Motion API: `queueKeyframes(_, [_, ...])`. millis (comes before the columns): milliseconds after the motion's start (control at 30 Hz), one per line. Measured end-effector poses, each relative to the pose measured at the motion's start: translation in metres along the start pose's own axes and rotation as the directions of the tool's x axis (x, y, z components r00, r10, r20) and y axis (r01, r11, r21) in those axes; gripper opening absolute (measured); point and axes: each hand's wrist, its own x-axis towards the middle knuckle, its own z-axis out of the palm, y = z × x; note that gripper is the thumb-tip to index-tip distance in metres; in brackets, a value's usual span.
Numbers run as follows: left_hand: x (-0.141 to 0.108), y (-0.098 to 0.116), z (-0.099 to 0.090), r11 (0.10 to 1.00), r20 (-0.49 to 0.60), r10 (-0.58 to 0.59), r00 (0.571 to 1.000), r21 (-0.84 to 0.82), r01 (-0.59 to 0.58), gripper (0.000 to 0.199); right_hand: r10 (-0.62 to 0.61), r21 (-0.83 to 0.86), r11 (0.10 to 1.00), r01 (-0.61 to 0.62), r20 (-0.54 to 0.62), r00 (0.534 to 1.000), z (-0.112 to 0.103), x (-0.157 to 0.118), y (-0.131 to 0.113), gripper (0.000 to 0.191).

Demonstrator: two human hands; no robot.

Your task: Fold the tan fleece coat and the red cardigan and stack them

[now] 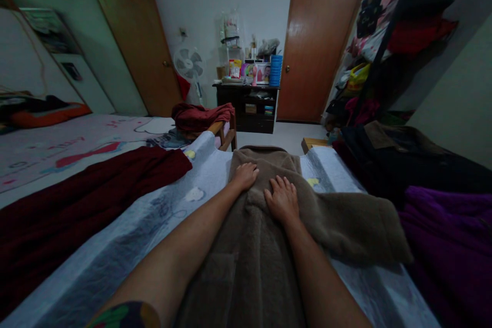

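A grey-brown fleecy coat (249,246) lies lengthwise on the bed, its collar at the far end and one sleeve stretched out to the right. My left hand (246,175) rests on its upper left part, palm down, with the fingers over the cloth. Slightly nearer and to the right, my right hand (282,199) lies flat on the coat with its fingers spread. Neither hand shows cloth gripped in it. The other sleeve cannot be made out; my left forearm covers part of the coat's left side.
A dark red garment (126,179) lies to the left on the blue-grey bedspread (161,225). On the right are a purple garment (453,246) and dark folded clothes (418,159). Beyond the bed stand a red cloth-draped chair (203,115), a fan (189,64) and a black cabinet (246,110).
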Motion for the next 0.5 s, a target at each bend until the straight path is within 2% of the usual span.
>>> queueKeyframes(133, [-0.010, 0.013, 0.005, 0.998, 0.046, -0.063, 0.997, 0.021, 0.062, 0.062, -0.002, 0.000, 1.000, 0.002, 0.005, 1.000, -0.002, -0.001, -0.001, 0.052])
queueKeyframes(233, [-0.012, 0.020, 0.008, 0.994, 0.056, -0.096, 0.994, 0.064, 0.092, 0.067, 0.000, 0.004, 1.000, 0.000, 0.006, 1.000, -0.004, -0.002, -0.001, 0.051])
queueKeyframes(367, [-0.008, 0.015, 0.006, 0.997, 0.086, -0.048, 0.995, 0.058, 0.043, 0.068, 0.001, 0.002, 1.000, -0.001, 0.002, 1.000, -0.006, -0.003, -0.002, 0.051])
queueKeyframes(500, [-0.003, 0.006, 0.005, 0.999, 0.019, -0.043, 0.999, 0.008, 0.043, 0.074, 0.012, 0.005, 1.000, -0.012, 0.024, 1.000, -0.005, -0.001, -0.002, 0.052])
